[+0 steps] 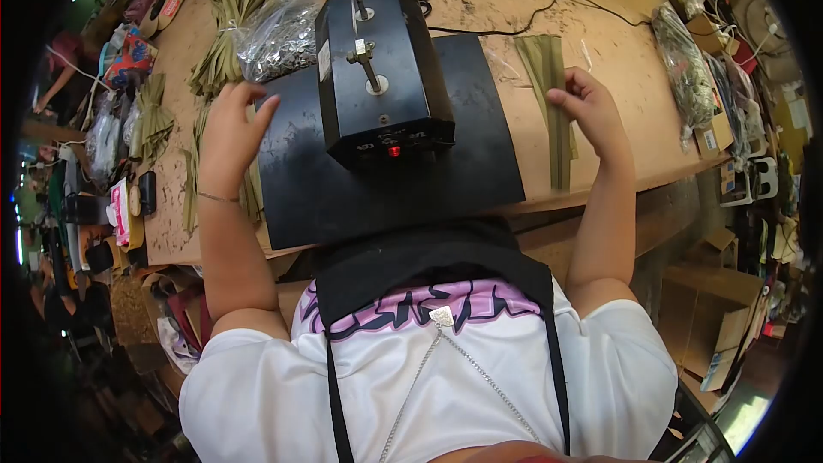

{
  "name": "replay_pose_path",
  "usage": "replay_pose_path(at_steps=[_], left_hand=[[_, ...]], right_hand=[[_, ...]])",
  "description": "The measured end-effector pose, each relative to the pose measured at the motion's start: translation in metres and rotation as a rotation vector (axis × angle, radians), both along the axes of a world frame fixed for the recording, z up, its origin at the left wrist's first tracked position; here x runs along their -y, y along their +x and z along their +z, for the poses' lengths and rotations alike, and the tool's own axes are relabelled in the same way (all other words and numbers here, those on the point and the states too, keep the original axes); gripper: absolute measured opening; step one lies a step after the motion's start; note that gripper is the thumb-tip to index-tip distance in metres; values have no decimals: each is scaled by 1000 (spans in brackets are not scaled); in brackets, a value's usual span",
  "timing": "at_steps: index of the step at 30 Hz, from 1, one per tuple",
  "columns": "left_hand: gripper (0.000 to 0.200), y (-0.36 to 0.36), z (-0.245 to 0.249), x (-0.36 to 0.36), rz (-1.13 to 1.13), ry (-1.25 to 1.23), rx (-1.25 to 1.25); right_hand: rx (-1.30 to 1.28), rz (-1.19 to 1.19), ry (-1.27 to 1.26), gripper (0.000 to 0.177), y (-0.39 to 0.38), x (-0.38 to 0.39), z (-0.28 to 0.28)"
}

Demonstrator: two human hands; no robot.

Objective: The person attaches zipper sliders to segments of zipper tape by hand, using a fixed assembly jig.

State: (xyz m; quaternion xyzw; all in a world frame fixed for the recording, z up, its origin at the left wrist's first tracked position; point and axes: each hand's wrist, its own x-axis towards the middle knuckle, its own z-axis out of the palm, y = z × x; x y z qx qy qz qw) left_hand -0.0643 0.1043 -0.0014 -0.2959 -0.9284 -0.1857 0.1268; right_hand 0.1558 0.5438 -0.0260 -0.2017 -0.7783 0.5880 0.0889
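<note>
My left hand [236, 124] is at the left edge of a black board, its thumb and forefinger apart, above olive strips [251, 193] that look like zipper tapes. To the right of the board, my right hand [590, 110] is curled, thumb and forefinger close together at a stack of olive zipper tapes [549, 69]. Those tapes lie lengthwise toward the table's front edge. Between my hands stands a black machine [381, 60] with two metal levers on top and a red switch on its near end. Its black base board [386, 197] lies on the table.
Behind my left hand are a large bundle of olive strips [225, 30] and a clear bag of small metal pieces [287, 30]. A black cable [536, 13] runs across the back right. Plastic-wrapped goods [684, 60] line the right edge. A cardboard box [707, 309] stands below, at right.
</note>
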Motion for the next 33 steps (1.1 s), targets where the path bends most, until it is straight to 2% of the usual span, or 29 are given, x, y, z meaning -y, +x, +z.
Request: replay_pose_path(at_steps=[1, 3, 4, 7, 8, 12, 15, 18, 24, 26, 28, 29, 30, 32, 33], left_hand=[[29, -12, -16, 20, 88, -115, 5], [30, -23, -42, 49, 304, -168, -51], [31, -25, -54, 63, 419, -196, -78], [30, -36, -63, 94, 596, -185, 84], [31, -36, -62, 102, 584, -128, 127], [33, -37, -30, 102, 631, -36, 308], [31, -39, -31, 104, 620, -19, 134], [29, -48, -51, 116, 522, -109, -22], [28, -63, -40, 138, 588, 168, 263], [24, -54, -32, 130, 456, 572, 369], [16, -25, -7, 102, 251, 877, 507], [14, -10, 6, 88, 77, 923, 587], [11, 6, 17, 74, -98, 964, 666], [7, 58, 41, 24, -266, 1061, 778], [6, 74, 39, 10, -381, 1059, 809]], right_hand=[[7, -28, 19, 17, -5, -15, -12], [19, -77, 58, 17, -19, -42, -40], [49, -92, 109, 26, -26, -52, -51], [88, -360, 660, 36, -39, -37, -52], [55, -392, 558, 44, -40, -32, -52], [-52, -288, 413, 40, -36, -28, -58], [-18, -225, 409, 36, -29, -20, -50], [-5, -160, 407, 31, -22, -17, -50], [-142, -76, 247, 25, -13, 20, -13], [-266, -50, 128, 22, -10, 37, 9], [-407, 130, -36, 20, -3, 63, 36], [-475, 219, -119, 19, -1, 76, 49], [-498, 411, -140, 19, -1, 87, 61], [-537, 798, -180, 20, -4, 106, 80], [-493, 838, -126, 28, -7, 116, 85]])
